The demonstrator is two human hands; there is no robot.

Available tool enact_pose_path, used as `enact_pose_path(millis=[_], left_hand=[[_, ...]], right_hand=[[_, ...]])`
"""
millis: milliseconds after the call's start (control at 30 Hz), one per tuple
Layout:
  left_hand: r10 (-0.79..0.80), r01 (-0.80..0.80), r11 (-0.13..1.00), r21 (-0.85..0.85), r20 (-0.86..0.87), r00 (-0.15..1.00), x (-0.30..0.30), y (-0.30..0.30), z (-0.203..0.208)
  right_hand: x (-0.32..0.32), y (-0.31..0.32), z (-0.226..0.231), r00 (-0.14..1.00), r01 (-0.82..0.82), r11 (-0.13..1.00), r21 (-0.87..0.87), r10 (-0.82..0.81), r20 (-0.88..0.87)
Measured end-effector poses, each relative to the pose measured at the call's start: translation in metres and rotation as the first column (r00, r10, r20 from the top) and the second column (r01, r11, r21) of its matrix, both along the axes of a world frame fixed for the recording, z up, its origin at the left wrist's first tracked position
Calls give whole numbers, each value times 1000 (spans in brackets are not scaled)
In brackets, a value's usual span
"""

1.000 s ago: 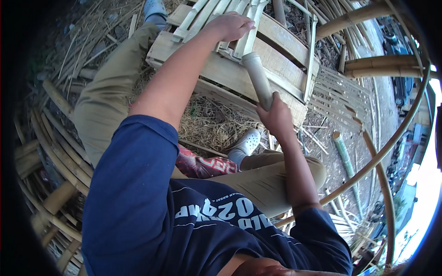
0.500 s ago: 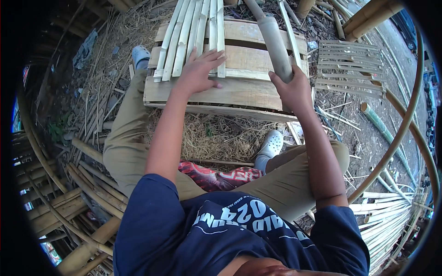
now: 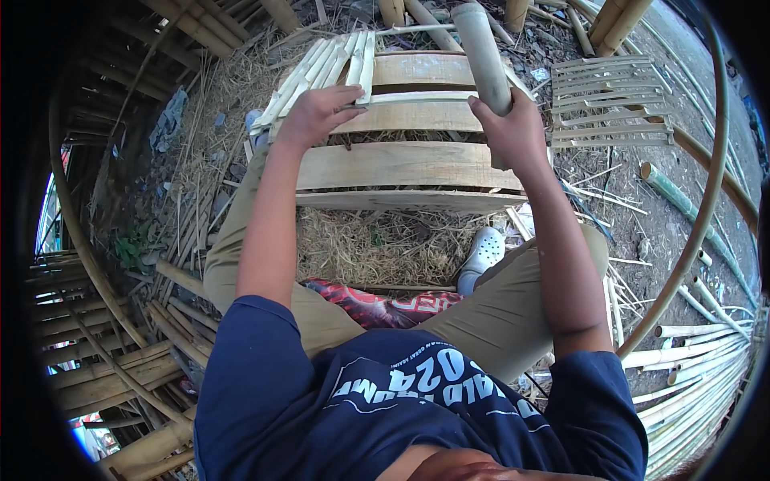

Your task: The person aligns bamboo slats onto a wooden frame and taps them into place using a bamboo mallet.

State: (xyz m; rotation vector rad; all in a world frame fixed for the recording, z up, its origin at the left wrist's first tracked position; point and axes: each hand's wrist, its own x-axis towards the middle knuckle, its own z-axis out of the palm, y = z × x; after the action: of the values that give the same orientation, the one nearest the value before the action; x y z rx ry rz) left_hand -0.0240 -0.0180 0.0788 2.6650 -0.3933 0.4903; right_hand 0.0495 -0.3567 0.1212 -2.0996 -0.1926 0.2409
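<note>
My right hand (image 3: 513, 132) is wrapped around a thick, pale bamboo tube (image 3: 484, 60), which slants away from me over the right side of a low slatted wooden bench (image 3: 409, 164). On the bench's far left lies a row of pale split bamboo strips (image 3: 321, 68), side by side and joined to a crosswise strip (image 3: 425, 97) that runs right toward the tube. My left hand (image 3: 317, 115) is at the near ends of the row, its fingers apart and stretched to the right. Whether its fingertips press on the strips is hard to see.
A finished-looking bamboo lattice (image 3: 609, 100) lies on the ground to the right. Near it are a green bamboo pole (image 3: 690, 208) and a bundle of split bamboo (image 3: 698, 385). A curved bamboo hoop (image 3: 698, 232) arcs along the right. Dry shavings (image 3: 361, 248) cover the ground below the bench.
The row of strips has shifted left and tilted, uncovering more bench planks. My left hand has moved left and off the top of the strips. The tube stays in my right hand.
</note>
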Motion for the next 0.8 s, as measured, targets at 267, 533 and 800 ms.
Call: enact_pose_path(millis=[267, 533, 800], left_hand=[[78, -77, 997, 27, -78, 994, 7, -6, 45], [196, -201, 973, -118, -52, 979, 12, -21, 34], [29, -43, 991, -126, -109, 994, 12, -4, 43]], right_hand=[[16, -10, -13, 986, 31, 999, 30, -36, 165], [13, 23, -4, 942, -330, 868, 370, 276, 193], [25, 9, 14, 360, -839, 399, 371, 917, -172]])
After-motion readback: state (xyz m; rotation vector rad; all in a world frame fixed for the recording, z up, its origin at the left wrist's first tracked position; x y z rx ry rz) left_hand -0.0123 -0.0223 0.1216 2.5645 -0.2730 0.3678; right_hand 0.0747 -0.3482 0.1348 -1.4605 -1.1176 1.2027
